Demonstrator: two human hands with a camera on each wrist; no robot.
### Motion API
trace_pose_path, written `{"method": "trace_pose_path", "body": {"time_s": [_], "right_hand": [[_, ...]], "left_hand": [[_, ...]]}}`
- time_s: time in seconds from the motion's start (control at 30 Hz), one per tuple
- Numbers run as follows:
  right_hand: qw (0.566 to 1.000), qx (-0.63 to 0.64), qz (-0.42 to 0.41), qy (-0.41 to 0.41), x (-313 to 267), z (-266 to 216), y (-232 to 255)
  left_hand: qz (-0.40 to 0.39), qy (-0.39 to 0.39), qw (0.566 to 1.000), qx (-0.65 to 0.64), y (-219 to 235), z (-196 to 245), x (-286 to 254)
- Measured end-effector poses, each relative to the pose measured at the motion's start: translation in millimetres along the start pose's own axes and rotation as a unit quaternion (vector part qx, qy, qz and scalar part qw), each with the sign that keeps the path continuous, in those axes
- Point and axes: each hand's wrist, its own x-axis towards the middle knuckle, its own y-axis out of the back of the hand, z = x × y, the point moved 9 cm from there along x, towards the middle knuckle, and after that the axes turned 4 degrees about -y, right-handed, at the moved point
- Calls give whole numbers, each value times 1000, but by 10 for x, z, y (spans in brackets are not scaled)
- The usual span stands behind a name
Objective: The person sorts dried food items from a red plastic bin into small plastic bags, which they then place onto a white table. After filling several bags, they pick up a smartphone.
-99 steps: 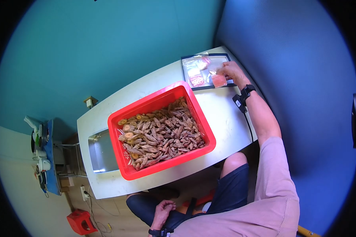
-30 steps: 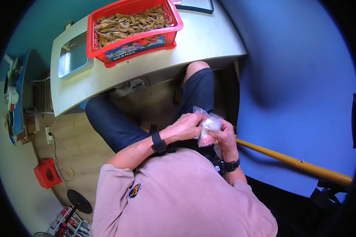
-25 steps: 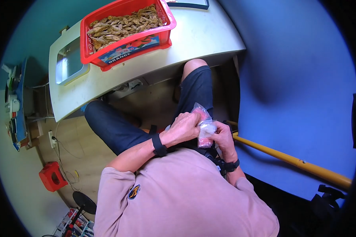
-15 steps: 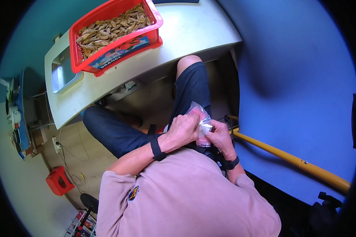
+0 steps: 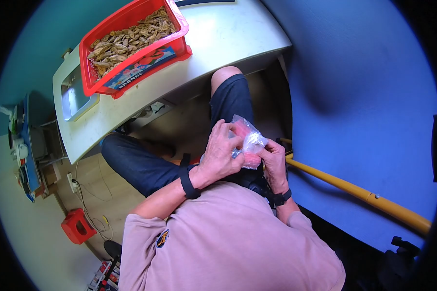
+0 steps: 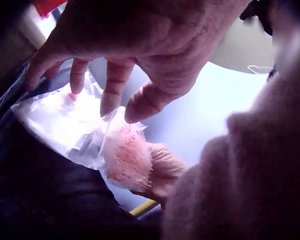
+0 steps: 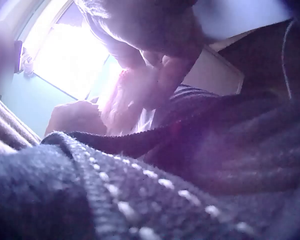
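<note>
Over the lap, both hands are at a clear plastic zip bag (image 5: pixel 253 142) with pink-red contents at its upper and lower parts. The right hand (image 5: pixel 275 162) pinches its right side between thumb and fingers. The left hand (image 5: pixel 220 153) is on the other side, fingers spread. In the left wrist view its index finger and thumb stand apart, tips right at the bag's seal line (image 6: pixel 106 137); the other fingers stretch over the clear part. Red bits show in the lower part (image 6: pixel 127 156), beside the right hand (image 6: pixel 165 167). The right wrist view is washed out and partly covered by cloth.
A red basket (image 5: pixel 182 29) of dried brown slices stands on the white table (image 5: pixel 218 41) ahead. Left of it is a metal-walled tray (image 5: pixel 87 107). A yellow pole (image 5: pixel 364 194) runs along the right; a red stool (image 5: pixel 77 226) is on the floor at left.
The right hand has left the tray on the table, and the bag is now over the lap. Most recently, the left fingers have spread from their curl on the bag. The view has shifted, moving the basket left.
</note>
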Motion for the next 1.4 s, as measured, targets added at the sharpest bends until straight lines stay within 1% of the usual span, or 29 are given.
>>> {"method": "trace_pose_path", "body": {"time_s": [0.03, 0.07, 0.13, 0.17, 0.23, 0.3, 0.37, 0.4, 0.53, 0.57, 0.63, 0.67, 0.7, 0.73, 0.77, 0.83, 0.87, 0.9, 0.93, 0.97, 1.0, 1.07, 1.1, 1.17, 1.23, 1.27, 1.3, 1.33, 1.4], "right_hand": [[1000, 9, 2, -10, 9, 20, 5], [1000, 9, 2, -10, 4, 15, 4], [998, -53, -28, 1, -29, -57, -103], [998, -53, -27, 1, -40, -53, -114], [995, -88, -47, 15, -63, -64, -182], [994, -102, -28, 30, -57, -101, -172], [997, -57, 31, 35, -9, -96, -50], [997, -57, 32, 34, -14, -104, -61], [983, -157, 21, 96, -48, -216, -172], [983, -159, 21, 95, -57, -213, -169], [955, -260, 27, 142, -94, -333, -230], [955, -261, 26, 141, -79, -360, -238], [914, -341, 25, 217, -108, -501, -321], [862, -416, 23, 289, -160, -601, -414], [862, -417, 23, 288, -150, -603, -408], [831, -470, 25, 296, -136, -606, -437], [831, -470, 25, 296, -133, -598, -449], [926, -319, 38, 196, -35, -490, -293], [983, -156, 50, 86, 31, -306, -179], [983, -158, 51, 85, 48, -292, -190], [993, -85, 50, 66, 93, -241, -173], [997, 50, 54, 31, 195, -58, -78], [997, 47, 53, 31, 240, -24, -59], [991, 104, 76, 17, 306, 75, 31], [991, 117, 66, 21, 322, 61, -11], [989, 127, 73, 23, 323, 63, -19], [987, 135, 81, 24, 321, 56, -25], [987, 134, 81, 24, 320, 44, -43], [989, 120, 83, 12, 317, 43, -70]], "left_hand": [[8, 11, 999, -52, -4, -81, -9], [-4, 61, 992, -111, -48, -231, -26], [5, 69, 989, -130, -50, -290, -44], [13, 76, 986, -150, -43, -318, -55], [-3, 82, 986, -143, -44, -318, -61], [-31, 71, 987, -143, -69, -277, -54], [-27, 58, 988, -141, -69, -242, -49], [-23, 45, 989, -138, -66, -210, -51], [-27, 42, 990, -133, -81, -170, -48], [-37, 58, 987, -144, -82, -185, -51], [-47, 74, 984, -156, -87, -203, -52], [-53, 72, 984, -155, -100, -194, -54], [-60, 70, 984, -154, -116, -184, -61], [-60, 70, 984, -155, -130, -175, -72], [-52, 64, 985, -150, -132, -153, -79], [-43, 57, 987, -145, -124, -142, -72], [-48, 58, 986, -148, -133, -148, -71], [-52, 60, 985, -151, -133, -149, -63], [-51, 60, 985, -153, -117, -148, -54], [-68, 68, 983, -158, -127, -151, -45], [-84, 76, 980, -163, -147, -155, -41], [-75, 63, 983, -153, -157, -137, -51], [-65, 48, 987, -140, -148, -125, -47], [-46, 33, 989, -138, -158, -150, -53], [-31, 18, 990, -135, -153, -180, -59], [15, 85, 975, -206, -111, -344, -67], [60, 152, 948, -274, -84, -492, -90], [42, 223, 921, -317, -150, -577, -117], [28, 239, 913, -329, -224, -614, -132]]}}
